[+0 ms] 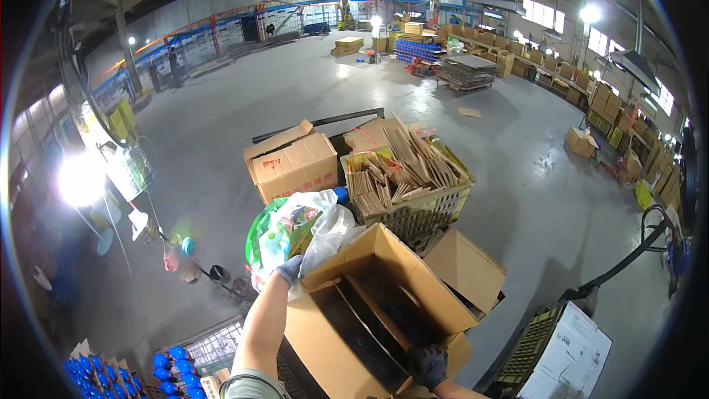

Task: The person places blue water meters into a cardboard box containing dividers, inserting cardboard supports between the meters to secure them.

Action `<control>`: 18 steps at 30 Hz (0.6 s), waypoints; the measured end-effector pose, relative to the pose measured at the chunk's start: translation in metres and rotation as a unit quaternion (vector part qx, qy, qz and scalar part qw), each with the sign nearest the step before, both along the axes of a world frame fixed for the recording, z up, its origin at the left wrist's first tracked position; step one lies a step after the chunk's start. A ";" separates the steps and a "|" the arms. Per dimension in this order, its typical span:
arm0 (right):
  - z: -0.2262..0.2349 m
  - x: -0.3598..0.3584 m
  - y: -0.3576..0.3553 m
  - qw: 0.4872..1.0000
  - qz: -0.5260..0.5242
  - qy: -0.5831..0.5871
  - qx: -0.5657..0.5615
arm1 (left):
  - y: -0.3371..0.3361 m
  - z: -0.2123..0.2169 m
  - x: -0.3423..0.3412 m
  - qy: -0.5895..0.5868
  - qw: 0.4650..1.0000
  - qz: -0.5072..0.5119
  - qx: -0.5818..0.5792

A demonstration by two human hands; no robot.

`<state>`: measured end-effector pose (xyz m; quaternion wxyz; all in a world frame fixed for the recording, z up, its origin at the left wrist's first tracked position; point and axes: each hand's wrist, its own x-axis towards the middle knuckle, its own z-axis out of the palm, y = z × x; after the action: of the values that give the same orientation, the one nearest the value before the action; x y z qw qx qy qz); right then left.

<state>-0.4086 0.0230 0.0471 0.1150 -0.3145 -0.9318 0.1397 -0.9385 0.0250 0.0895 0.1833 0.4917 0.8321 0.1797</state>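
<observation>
Two gloved hands show: one left hand in a grey glove [289, 270] and one right hand in a dark glove [428, 366]. Open brown cardboard boxes near them number two: one deep rectangular brown cardboard box [314, 336] and one brown cardboard carton with red markings [295, 162]. There is one slatted yellow-green plastic crate [417, 214] full of flat brown cardboard pieces [413, 162] (too overlapped to count), one printed green-and-white plastic bag [275, 240] and one white rectangular cardboard box [572, 351]. Round-ended bright blue objects [181, 369] form two clusters; grey metal ceiling hoods [634, 68] number at least three
</observation>
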 end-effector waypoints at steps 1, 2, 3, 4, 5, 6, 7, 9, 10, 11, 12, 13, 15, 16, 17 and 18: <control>0.000 0.001 -0.001 1.000 0.001 0.005 0.010 | 0.001 0.000 0.002 -0.002 1.000 -0.002 -0.003; 0.000 0.001 -0.001 1.000 0.002 0.010 0.021 | 0.003 0.002 0.002 -0.003 1.000 -0.004 -0.004; 0.000 0.000 -0.002 1.000 -0.011 -0.003 0.004 | 0.006 0.004 0.003 -0.004 1.000 -0.007 -0.001; -0.001 0.000 -0.002 1.000 -0.023 -0.017 -0.012 | 0.010 0.007 0.003 -0.005 1.000 -0.008 0.005; -0.001 0.000 -0.001 0.999 -0.036 -0.030 -0.027 | 0.013 0.009 0.004 -0.003 1.000 -0.009 0.010; -0.004 0.002 -0.004 0.999 -0.035 -0.027 -0.015 | 0.014 0.009 0.005 -0.004 1.000 -0.009 0.018; -0.006 0.003 -0.007 0.999 -0.036 -0.022 -0.003 | 0.014 0.009 0.004 -0.005 1.000 -0.009 0.019; -0.009 0.003 -0.007 0.999 -0.038 -0.010 0.007 | 0.016 0.010 0.004 -0.002 1.000 -0.006 0.031; -0.009 0.004 -0.008 0.999 -0.039 -0.004 0.002 | 0.016 0.011 0.005 -0.002 0.999 -0.007 0.037; -0.009 0.004 -0.010 0.999 -0.040 0.002 -0.003 | 0.019 0.013 0.005 -0.003 0.999 -0.008 0.043; -0.011 0.004 -0.010 0.999 -0.041 0.003 0.006 | 0.021 0.015 0.005 -0.003 0.999 -0.010 0.047; -0.014 0.004 -0.008 0.999 -0.042 0.003 0.016 | 0.026 0.018 0.005 -0.002 0.998 -0.011 0.054; -0.023 0.005 -0.005 0.999 -0.039 0.007 0.033 | 0.031 0.020 0.006 -0.008 0.999 -0.013 0.051; -0.027 0.006 -0.004 0.999 -0.033 0.011 0.040 | 0.033 0.021 0.004 -0.011 0.999 -0.013 0.049; -0.031 0.007 -0.005 0.998 -0.026 0.014 0.048 | 0.034 0.021 0.003 -0.011 0.999 -0.014 0.048; -0.034 0.008 -0.006 0.998 -0.023 0.021 0.052 | 0.036 0.021 0.003 -0.014 0.998 -0.016 0.051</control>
<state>-0.4006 0.0169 0.0131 0.1537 -0.3262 -0.9279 0.0953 -0.9350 0.0614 0.1108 0.1718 0.5110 0.8114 0.2261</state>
